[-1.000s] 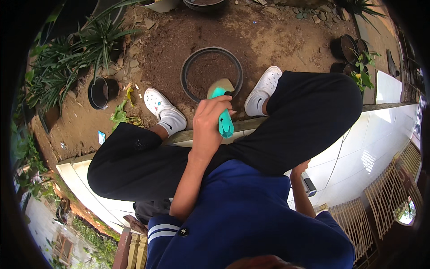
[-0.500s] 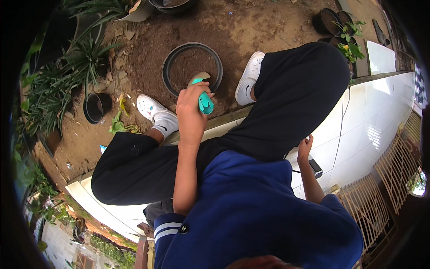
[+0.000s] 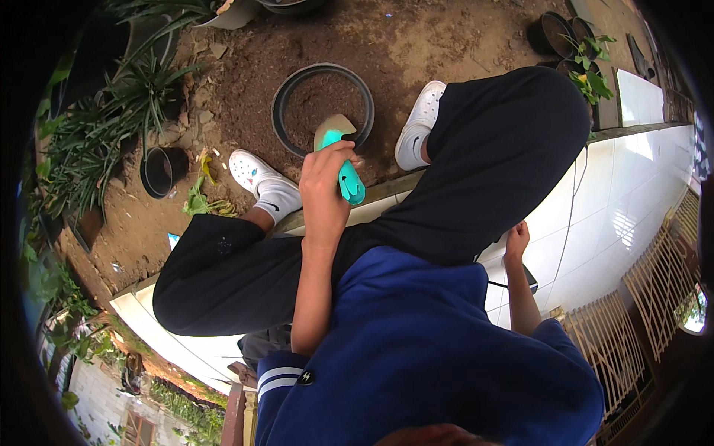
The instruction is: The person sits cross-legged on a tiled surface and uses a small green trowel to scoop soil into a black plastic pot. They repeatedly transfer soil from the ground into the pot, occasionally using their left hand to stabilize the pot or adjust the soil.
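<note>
My left hand point(image 3: 325, 175) is closed round the teal handle point(image 3: 350, 185) of a garden trowel. The trowel's blade point(image 3: 337, 125), tan with soil on its face, extends over the near side of a round black pot point(image 3: 277, 111). Dark soil point(image 3: 316, 95) fills the pot's inside. Beside my right thigh, over white tiles, my right hand point(image 3: 518, 238) is closed with curled fingers. The trouser leg partly covers those fingers, and anything inside them is hidden.
My white shoes point(image 3: 251, 169) stand on bare ground either side of the pot. A small black pot point(image 3: 162, 172) and spiky plants point(image 3: 149, 97) are at left. More black pots point(image 3: 552, 36) stand far right. A small dark device point(image 3: 530, 279) lies on the tiled ledge point(image 3: 595, 201).
My left hand has turned the trowel, showing more of its blade and handle. My right hand has moved slightly and now covers more of the dark device. The whole view has shifted a little.
</note>
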Motion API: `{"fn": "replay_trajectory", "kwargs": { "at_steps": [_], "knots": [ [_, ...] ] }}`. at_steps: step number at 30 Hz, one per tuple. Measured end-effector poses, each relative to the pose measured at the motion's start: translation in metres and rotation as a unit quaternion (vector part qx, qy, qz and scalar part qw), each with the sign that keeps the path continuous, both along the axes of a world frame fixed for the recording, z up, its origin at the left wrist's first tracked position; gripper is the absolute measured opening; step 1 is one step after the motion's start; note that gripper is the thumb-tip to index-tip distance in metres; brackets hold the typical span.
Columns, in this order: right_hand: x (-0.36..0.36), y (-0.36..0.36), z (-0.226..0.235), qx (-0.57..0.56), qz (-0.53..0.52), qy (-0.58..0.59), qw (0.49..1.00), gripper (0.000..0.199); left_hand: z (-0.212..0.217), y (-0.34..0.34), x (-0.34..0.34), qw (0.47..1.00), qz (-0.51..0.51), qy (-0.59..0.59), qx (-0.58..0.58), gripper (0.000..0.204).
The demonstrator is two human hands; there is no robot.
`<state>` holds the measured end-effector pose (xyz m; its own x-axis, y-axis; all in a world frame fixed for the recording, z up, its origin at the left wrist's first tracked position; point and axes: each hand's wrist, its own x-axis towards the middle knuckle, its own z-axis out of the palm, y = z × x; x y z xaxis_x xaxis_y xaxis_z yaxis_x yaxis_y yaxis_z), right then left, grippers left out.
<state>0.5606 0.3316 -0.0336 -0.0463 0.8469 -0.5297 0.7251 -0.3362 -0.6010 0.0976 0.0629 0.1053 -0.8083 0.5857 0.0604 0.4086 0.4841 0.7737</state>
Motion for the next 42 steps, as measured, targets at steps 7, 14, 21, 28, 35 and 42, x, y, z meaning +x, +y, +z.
{"fn": "replay_trajectory", "kwargs": {
  "at_steps": [7,14,21,28,35,42],
  "knots": [
    [-0.016,-0.001,0.014,-0.023,-0.033,0.037,0.999,0.031,0.004,-0.006,-0.012,0.999,0.033,0.014,0.036,0.023],
    [-0.024,0.001,0.019,-0.028,-0.042,0.033,0.998,0.033,-0.011,-0.005,-0.006,0.999,-0.01,-0.026,0.03,0.026],
    [-0.026,0.001,0.021,-0.024,-0.028,0.031,0.999,0.03,0.014,-0.007,-0.002,0.998,0.016,-0.025,0.062,0.028],
    [-0.018,0.021,0.009,-0.023,-0.007,0.022,0.999,0.028,-0.021,-0.006,-0.007,1.0,0.003,-0.005,0.02,0.027],
    [-0.038,0.05,-0.001,0.009,0.002,0.018,1.0,0.024,0.011,-0.008,0.018,0.998,0.001,-0.037,0.046,0.025],
    [-0.029,0.056,-0.008,0.028,0.027,0.006,0.999,0.028,-0.007,-0.001,-0.016,0.996,0.031,0.026,0.08,0.023]
  ]
}}
